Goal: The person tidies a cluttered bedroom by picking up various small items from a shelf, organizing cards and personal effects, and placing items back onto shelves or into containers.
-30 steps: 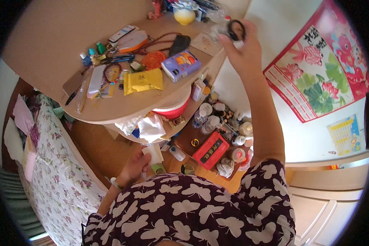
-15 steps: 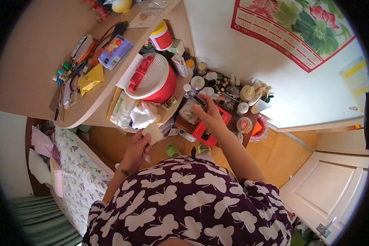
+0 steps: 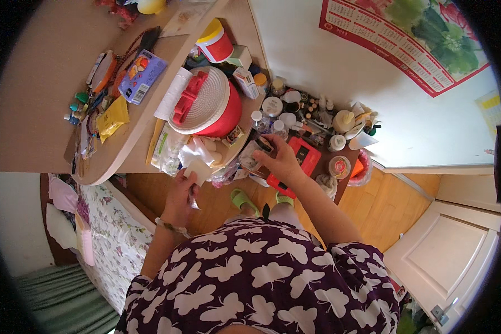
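Note:
My left hand (image 3: 179, 195) grips a flat, off-white square piece (image 3: 198, 170) by its lower edge. A bit of clear plastic hangs below those fingers. My right hand (image 3: 281, 162) is bent over the low brown cabinet, thumb and fingers curled around a small dark thing I cannot make out. Touching or just beside the thumb is a clear plastic box (image 3: 249, 156) with pale contents. Next to this hand lies a red case (image 3: 301, 158). Clear bottles (image 3: 279, 130) stand just beyond the fingers.
A red round basket with a white woven lid (image 3: 209, 100) fills the shelf corner. Jars and bottles crowd the cabinet top by the wall. A purple pack (image 3: 143, 76) and yellow packet (image 3: 113, 118) lie on the upper shelf. A bin (image 3: 363, 167) stands right of the cabinet.
My right hand has drawn slightly nearer, its fingers closing around the small dark thing. My left hand has shifted a little left and down with the square piece. The view has tilted slightly.

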The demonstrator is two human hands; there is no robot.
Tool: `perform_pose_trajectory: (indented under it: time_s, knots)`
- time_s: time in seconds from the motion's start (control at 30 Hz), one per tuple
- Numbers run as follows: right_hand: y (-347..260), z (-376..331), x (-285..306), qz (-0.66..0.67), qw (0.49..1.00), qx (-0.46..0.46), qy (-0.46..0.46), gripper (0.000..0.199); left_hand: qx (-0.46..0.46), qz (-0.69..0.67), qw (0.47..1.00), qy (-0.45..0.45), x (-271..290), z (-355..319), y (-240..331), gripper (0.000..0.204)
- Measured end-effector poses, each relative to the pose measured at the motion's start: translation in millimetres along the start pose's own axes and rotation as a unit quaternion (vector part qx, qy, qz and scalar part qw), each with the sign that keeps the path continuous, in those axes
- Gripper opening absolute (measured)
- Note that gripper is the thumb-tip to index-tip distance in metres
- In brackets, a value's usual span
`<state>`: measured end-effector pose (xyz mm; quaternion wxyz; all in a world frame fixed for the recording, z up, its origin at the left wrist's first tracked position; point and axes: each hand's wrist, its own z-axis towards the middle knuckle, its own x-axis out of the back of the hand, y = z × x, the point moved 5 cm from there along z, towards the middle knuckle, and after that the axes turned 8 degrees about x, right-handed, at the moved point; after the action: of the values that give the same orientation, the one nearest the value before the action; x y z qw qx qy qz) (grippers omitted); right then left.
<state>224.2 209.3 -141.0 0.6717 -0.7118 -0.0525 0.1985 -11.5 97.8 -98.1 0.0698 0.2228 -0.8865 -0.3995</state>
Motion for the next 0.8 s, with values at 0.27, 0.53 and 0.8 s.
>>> perform_pose_trajectory:
  time_s: [0.27, 0.53, 0.8]
  knots:
    - [11, -15, 4, -0.021, 0.998, 0.015, 0.054, 0.05, -0.069, 0.019, 0.997, -0.03, 1, 106, 60, 0.015]
    - [14, -26, 34, -0.079, 0.991, -0.032, 0.104, 0.052, -0.098, 0.02, 0.995, -0.017, -43, 168, 90, 0.016]
    - [14, -23, 33, -0.029, 0.994, -0.034, 0.098, 0.051, -0.105, 0.008, 0.994, -0.024, -49, 215, 103, 0.014]
